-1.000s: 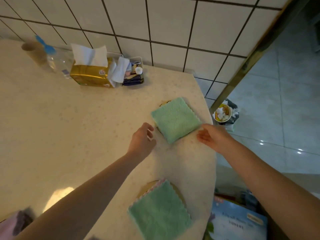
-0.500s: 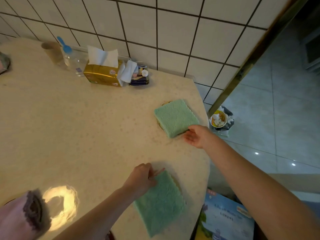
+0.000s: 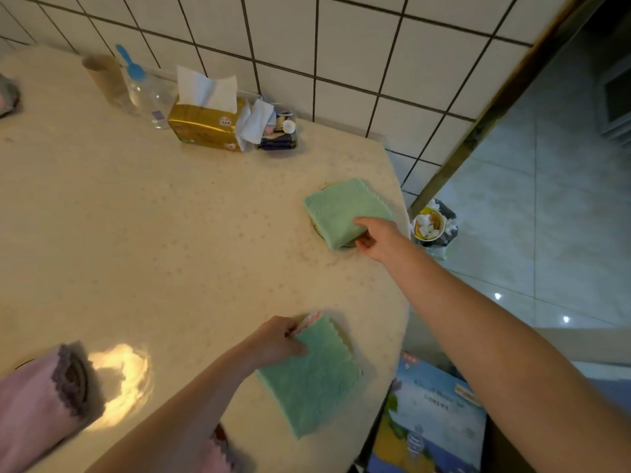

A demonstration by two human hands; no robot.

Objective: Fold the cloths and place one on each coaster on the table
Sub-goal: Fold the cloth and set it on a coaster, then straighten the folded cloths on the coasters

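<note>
Speckled cream table [image 3: 143, 240] under a tiled wall carries both green cloths: the near cloth [image 3: 314, 380], long axis running away toward the wall, has its far corner pinched by the left hand [image 3: 276, 343]. Farther off, the right hand [image 3: 379, 235] grips the near edge of the far cloth [image 3: 341, 209], which sits cornerwise on its coaster [image 3: 316, 230]. Both look soft, light and floppy, so corners and edges seem the best holds.

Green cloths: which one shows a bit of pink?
The near green cloth, under the left hand, shows a pink edge at its far corner. The far green cloth, by the right hand, shows none.
</note>
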